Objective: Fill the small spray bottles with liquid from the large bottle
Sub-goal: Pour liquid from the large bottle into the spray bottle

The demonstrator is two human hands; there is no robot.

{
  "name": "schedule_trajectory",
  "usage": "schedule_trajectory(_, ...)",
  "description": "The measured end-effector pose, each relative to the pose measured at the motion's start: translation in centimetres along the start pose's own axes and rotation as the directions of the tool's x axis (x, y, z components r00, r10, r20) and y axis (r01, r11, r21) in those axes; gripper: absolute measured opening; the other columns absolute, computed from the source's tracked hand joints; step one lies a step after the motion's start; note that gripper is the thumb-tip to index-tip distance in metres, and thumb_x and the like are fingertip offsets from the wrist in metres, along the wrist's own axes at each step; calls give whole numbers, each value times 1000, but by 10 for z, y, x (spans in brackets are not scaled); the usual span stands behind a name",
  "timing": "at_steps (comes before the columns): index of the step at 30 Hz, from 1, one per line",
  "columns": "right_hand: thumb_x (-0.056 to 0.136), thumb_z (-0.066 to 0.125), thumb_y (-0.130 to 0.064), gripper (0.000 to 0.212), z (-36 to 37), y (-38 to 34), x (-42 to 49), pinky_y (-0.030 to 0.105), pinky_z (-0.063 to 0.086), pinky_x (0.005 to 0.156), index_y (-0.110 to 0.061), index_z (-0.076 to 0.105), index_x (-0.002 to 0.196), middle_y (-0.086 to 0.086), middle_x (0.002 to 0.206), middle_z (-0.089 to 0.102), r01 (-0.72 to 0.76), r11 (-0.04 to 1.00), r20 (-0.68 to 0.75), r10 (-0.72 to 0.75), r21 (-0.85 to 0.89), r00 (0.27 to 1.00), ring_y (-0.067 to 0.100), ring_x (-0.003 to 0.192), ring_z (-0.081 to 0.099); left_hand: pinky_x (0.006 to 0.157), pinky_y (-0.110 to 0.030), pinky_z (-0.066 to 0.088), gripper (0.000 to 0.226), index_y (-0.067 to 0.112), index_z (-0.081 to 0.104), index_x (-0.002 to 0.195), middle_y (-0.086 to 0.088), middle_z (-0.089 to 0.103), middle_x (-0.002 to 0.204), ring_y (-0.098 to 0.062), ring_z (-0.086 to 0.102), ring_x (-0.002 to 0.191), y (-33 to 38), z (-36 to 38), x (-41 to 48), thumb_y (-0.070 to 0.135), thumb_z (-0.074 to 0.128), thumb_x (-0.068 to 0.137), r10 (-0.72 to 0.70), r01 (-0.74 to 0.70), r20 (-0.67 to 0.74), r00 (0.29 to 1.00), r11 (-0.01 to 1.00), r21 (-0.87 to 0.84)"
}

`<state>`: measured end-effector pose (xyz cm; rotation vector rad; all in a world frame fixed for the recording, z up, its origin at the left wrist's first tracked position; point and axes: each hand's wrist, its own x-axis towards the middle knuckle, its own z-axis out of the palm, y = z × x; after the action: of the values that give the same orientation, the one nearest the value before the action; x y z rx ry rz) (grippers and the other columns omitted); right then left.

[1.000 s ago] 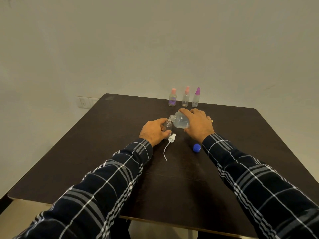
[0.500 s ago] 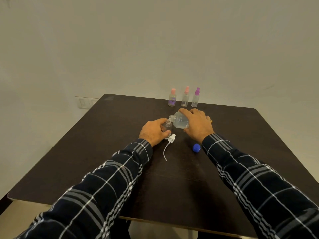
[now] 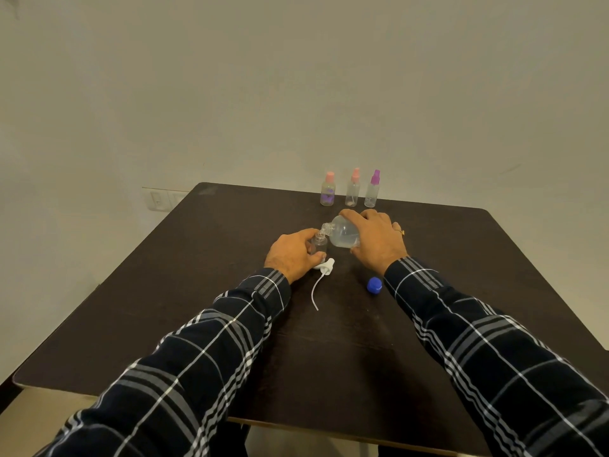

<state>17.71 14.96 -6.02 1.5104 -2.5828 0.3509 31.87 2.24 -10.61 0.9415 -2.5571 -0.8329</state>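
Large clear plastic bottle (image 3: 342, 233), gripped by the right hand (image 3: 375, 240), tips into the uncapped small clear bottle (image 3: 319, 246) gripped by the left hand (image 3: 293, 255), mid-table; pouring under way, next level it.

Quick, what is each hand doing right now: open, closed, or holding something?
The left hand grips the small open spray bottle, upright.
The right hand grips the large bottle, tipped toward the small bottle's mouth.

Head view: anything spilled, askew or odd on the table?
Nothing stands out. The white spray pump and blue cap lie loose on the table, as expected while the right hand tips the large bottle over the small bottle that the left hand grips. No puddle shows on the dark top.
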Motion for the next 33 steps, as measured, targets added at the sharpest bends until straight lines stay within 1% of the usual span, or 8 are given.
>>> schedule_trajectory(5,85,74,-23,76,0,0,1,64,31,111,-43,32,146,5,133,49,0,1000,-1,0,-13,1000,32,131,41,100,-44,54,54,29,51,142,4,71,110,-16,67,101,0,0,-1,37,70,92,13,-13,-12,1000,1000,4)
schedule_trajectory(15,86,74,-23,77,0,0,3,64,30,111,-43,31,146,5,134,48,3,1000,1,-3,-24,1000,32,131,41,99,-41,53,58,28,48,145,5,71,109,-14,66,100,0,-1,-1,37,70,93,5,-5,-14,1000,1000,0)
schedule_trajectory(25,86,74,-23,77,-1,0,3,64,29,112,-41,32,147,6,136,48,4,1000,8,-4,-17,1000,32,133,40,102,-43,52,61,28,44,148,4,70,113,-15,66,103,2,-2,-1,37,70,93,-16,16,7,1000,1000,-4)
schedule_trajectory(33,85,75,-23,78,-1,0,4,64,29,112,-41,32,148,6,134,48,10,1000,10,-9,-15,1000,32,132,40,101,-44,53,53,30,51,142,3,71,113,-16,67,103,3,-2,-2,35,70,93,1,-1,-2,1000,1000,-6)
